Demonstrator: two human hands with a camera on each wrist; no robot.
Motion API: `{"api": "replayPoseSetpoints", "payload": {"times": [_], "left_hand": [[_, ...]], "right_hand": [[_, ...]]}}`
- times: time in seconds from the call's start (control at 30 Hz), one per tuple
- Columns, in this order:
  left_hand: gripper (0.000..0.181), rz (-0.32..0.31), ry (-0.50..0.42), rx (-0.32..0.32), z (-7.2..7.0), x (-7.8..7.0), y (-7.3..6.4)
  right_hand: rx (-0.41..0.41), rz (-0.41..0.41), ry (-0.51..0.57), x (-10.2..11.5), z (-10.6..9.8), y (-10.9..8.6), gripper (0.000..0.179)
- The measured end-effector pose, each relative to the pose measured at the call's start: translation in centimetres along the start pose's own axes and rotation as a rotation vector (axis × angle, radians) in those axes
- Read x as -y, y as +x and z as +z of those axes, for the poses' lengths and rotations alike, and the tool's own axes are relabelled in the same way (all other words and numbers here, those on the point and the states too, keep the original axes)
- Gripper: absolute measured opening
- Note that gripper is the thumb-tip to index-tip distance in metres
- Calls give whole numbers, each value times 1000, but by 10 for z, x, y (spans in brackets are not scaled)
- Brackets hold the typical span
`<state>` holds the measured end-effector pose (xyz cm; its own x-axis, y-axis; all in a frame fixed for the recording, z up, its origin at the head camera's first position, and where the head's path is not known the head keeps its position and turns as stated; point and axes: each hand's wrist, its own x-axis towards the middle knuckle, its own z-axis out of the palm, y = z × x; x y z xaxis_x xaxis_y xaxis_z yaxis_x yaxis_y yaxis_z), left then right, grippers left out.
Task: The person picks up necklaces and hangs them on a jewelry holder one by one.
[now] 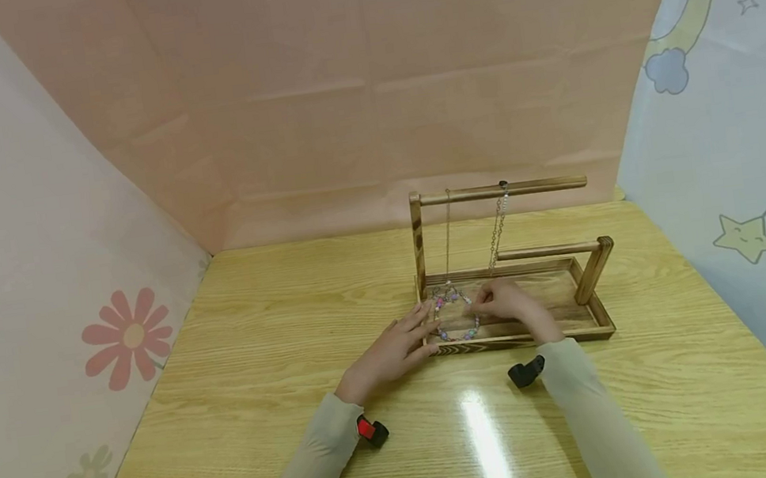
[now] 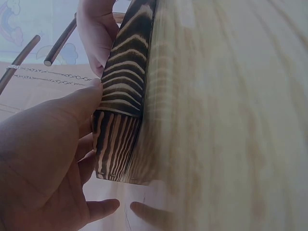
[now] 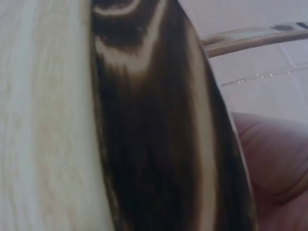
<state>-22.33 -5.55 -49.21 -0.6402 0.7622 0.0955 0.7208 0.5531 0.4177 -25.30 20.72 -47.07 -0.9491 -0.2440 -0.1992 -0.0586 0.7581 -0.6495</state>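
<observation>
A colourful beaded bracelet (image 1: 470, 334) lies looped in the left end of a wooden tray (image 1: 584, 334) with a jewellery rack on it. At the loop's right side, my right hand (image 1: 508, 302) reaches into the tray and pinches the bracelet between thumb and fingertips. My left hand (image 1: 396, 349) rests at the tray's left end, its fingers spread and fairly straight against the edge. In the left wrist view, the left hand (image 2: 43, 154) has its thumb along the tray's burnt-grain wall (image 2: 122, 86). The right wrist view shows part of the right hand (image 3: 276, 159) behind that wall; its fingertips are hidden.
From the upper bar (image 1: 549, 185) hang a thin chain necklace (image 1: 448, 235) and a chunkier silver chain (image 1: 498, 225). A lower bar (image 1: 549, 250) runs left from a slanted post (image 1: 593, 270). Wood-grain table (image 1: 277, 308) surrounds the tray, with fabric walls behind and beside it.
</observation>
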Motion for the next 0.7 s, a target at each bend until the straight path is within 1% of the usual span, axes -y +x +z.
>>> {"api": "replayPoseSetpoints", "payload": {"times": [0.27, 0.37, 0.57, 0.7], "left_hand": [[53, -23, -34, 8, 1, 0, -1], [54, -20, -38, 5, 1, 0, -1], [55, 4, 13, -9, 2, 2, 0], [55, 6, 24, -13, 2, 1, 0]], "right_hand": [[-35, -11, -2, 3, 6, 0, 26], [-38, -19, -4, 3, 6, -1, 25], [-21, -47, -5, -1, 4, 0, 22], [12, -84, 31, -7, 2, 1, 20]]}}
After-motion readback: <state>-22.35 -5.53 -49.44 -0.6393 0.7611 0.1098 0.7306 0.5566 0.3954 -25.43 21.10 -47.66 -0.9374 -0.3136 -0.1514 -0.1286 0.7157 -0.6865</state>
